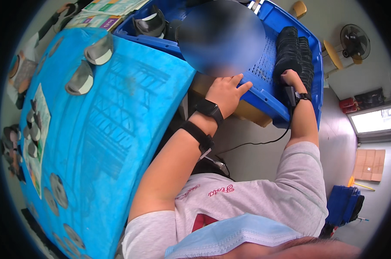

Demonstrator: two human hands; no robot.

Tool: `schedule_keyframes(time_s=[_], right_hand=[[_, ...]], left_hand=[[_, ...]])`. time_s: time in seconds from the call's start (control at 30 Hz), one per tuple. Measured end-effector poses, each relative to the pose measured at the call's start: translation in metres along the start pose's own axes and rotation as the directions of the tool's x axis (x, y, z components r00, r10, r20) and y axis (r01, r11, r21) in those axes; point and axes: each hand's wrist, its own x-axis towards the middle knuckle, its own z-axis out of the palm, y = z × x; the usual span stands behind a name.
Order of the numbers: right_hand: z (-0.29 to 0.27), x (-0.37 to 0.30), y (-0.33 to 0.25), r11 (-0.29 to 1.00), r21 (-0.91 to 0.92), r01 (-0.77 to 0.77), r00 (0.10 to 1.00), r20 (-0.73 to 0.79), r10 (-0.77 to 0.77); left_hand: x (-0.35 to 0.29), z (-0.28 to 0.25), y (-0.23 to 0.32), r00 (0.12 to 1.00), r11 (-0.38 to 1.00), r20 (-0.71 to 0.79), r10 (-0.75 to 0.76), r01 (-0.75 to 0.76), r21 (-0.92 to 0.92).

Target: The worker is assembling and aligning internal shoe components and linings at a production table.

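At the right of the blue plastic crate, my right hand is closed on the near end of a row of black rounded pieces. Its fingertips are partly hidden against the front piece. My left hand lies on the crate's near rim, fingers stretched out and nothing in them. Each wrist wears a black strapped device, and a thin black cable hangs from the right one. Deeper in the crate, on its left, sits a grey-black curved piece with a white part. A large blurred patch hides the crate's middle.
A table under blue sheeting stands to my left, with two grey-and-white curved pieces and several flat grey rings on it. Other people are beyond its far left edge. A fan and wooden stools stand at the right.
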Motion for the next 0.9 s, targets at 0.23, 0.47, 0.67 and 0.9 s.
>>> schedule_keyframes(time_s=[0.23, 0.47, 0.67, 0.9], right_hand=[[0.001, 0.009, 0.048, 0.955, -0.237, 0.18, 0.959, -0.173, -0.224], [0.015, 0.017, 0.026, 0.885, -0.456, 0.091, 0.988, -0.073, -0.139], [0.002, -0.014, -0.018, 0.892, -0.398, 0.216, 0.976, 0.051, -0.213], [0.003, 0.01, 0.014, 0.885, -0.159, 0.438, 0.844, -0.265, -0.466]], left_hand=[[0.007, 0.004, 0.008, 0.999, 0.999, 0.01, 0.033, -0.033, -0.015], [0.003, 0.004, -0.001, 1.0, 1.0, 0.025, -0.001, 0.0, 0.025], [-0.004, 0.001, 0.004, 1.0, 0.999, 0.021, -0.013, 0.012, 0.039], [-0.001, 0.002, 0.004, 1.0, 0.999, 0.03, -0.006, 0.005, 0.053]])
